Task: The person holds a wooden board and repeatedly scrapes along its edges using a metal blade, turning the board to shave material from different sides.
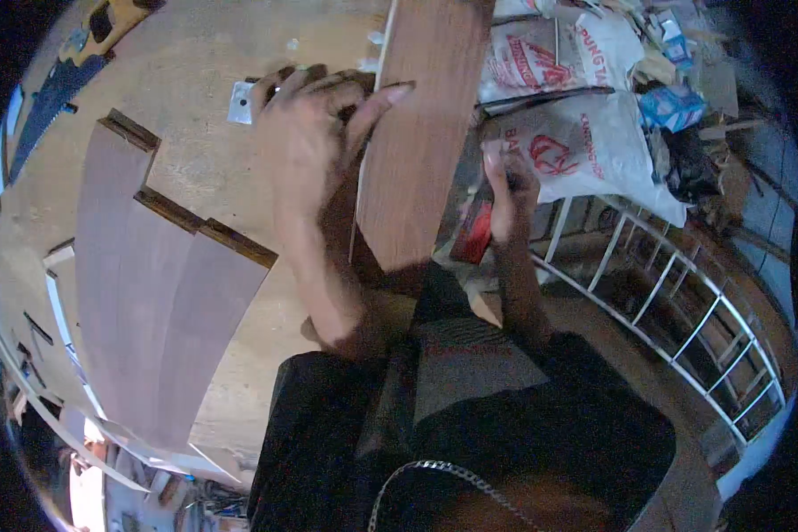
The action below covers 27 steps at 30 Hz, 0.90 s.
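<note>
A brown wooden board (421, 133) stretches from my chest toward the top of the head view. My left hand (315, 124) grips its left edge, thumb on the upper face and the other fingers curled by the edge. Right of the board, my right hand (508, 191) is closed with its thumb pointing up, around a red and dark object (474, 232) whose kind I cannot make out. A small metal plate (241, 102) with a hole lies just beyond my left fingers. Several joined brown planks (155, 284) with stepped, dark-edged ends lie to the left on the plywood surface (213, 53).
A handsaw (62, 84) with a yellow handle lies at the upper left. White printed sacks (567, 142) and a blue packet (672, 108) are piled at the upper right. A white metal rack (652, 279) stands below them, close to my right arm.
</note>
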Available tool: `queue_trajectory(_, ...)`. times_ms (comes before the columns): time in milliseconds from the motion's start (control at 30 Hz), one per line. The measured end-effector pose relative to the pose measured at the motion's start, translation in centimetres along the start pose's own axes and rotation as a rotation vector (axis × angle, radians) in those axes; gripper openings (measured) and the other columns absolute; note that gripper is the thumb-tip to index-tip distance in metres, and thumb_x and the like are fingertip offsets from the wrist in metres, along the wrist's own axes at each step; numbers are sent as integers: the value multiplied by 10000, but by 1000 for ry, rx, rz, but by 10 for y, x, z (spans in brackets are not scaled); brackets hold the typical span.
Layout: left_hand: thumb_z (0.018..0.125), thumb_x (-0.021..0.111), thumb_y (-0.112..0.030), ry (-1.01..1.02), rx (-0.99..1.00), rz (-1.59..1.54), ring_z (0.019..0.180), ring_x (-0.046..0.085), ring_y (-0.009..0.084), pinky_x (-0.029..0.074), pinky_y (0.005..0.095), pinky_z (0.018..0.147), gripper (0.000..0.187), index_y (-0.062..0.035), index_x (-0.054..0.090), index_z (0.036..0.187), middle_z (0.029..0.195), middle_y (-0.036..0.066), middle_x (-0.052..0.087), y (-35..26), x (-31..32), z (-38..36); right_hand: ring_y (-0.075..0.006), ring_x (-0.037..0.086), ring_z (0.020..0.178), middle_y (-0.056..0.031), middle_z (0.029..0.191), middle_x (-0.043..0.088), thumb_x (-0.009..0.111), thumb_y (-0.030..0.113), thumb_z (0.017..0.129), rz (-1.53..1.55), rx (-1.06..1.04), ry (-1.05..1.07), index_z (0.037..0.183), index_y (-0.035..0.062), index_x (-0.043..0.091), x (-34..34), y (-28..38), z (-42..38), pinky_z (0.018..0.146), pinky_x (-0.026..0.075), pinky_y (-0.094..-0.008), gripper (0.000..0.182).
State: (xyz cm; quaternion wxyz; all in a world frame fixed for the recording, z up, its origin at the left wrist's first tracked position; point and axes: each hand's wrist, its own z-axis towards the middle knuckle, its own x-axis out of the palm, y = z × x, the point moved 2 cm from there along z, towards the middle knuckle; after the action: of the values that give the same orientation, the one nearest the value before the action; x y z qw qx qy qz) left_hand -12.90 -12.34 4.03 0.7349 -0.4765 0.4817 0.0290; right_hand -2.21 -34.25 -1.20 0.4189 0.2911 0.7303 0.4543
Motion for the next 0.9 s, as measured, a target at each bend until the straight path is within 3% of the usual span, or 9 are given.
queue_trajectory(67,784,736,-366,-74,187,119,781,612,230,375,370,842,269,-107,730,711,729,49,683,3,4,1,-86,538,784,21,787,589,662,178,925,21,62,-10,826,43,616,-3,-16,-7,749,426,-245,173)
queue_trajectory(133,778,739,-371,-111,195,96,772,610,232,379,370,837,285,-102,716,688,710,48,673,2,9,0,-86,527,800,21,797,586,650,181,932,45,138,-26,823,39,611,-3,-13,-17,761,418,-252,183)
queue_trajectory(300,774,745,-373,-164,316,153,748,605,236,385,376,835,318,-82,691,658,683,43,653,1,13,1,-72,499,758,17,785,572,632,222,947,128,58,-86,814,43,598,6,-6,-26,714,408,-253,225)
queue_trajectory(467,829,704,-349,-63,107,9,751,607,254,388,393,835,333,-45,689,695,721,71,658,-5,15,7,-83,517,713,18,758,571,671,155,913,157,66,-122,910,56,603,5,-35,-20,665,456,-250,121)
queue_trajectory(633,828,709,-371,-29,273,79,726,588,268,380,391,841,377,-25,667,683,707,86,642,4,10,27,-78,514,763,-5,834,572,656,153,925,356,106,-151,988,59,576,16,-7,-14,725,444,-249,139)
queue_trajectory(700,823,715,-382,-36,336,61,713,578,268,377,388,838,392,-23,662,675,692,87,634,-2,13,33,-83,509,807,-16,886,561,638,157,939,257,-22,-116,1004,51,556,17,-3,-6,732,443,-252,149)
queue_trajectory(767,822,713,-392,-23,81,-14,677,545,271,373,396,796,379,-39,670,691,652,87,606,-4,18,29,-89,485,843,-10,895,532,615,161,956,322,58,-100,998,47,548,19,11,-13,786,416,-255,139)
queue_trajectory(867,840,695,-370,99,79,73,645,508,278,364,404,752,334,-61,680,714,616,83,578,-3,14,31,-108,498,790,-15,884,499,579,156,976,209,43,-97,988,51,533,14,-30,-22,747,431,-262,116)
queue_trajectory(900,838,702,-349,131,77,103,646,512,272,372,402,741,317,-52,682,730,621,85,582,-4,13,30,-117,511,719,-26,879,504,577,154,973,152,9,-146,988,54,523,15,-30,-26,669,441,-268,114)
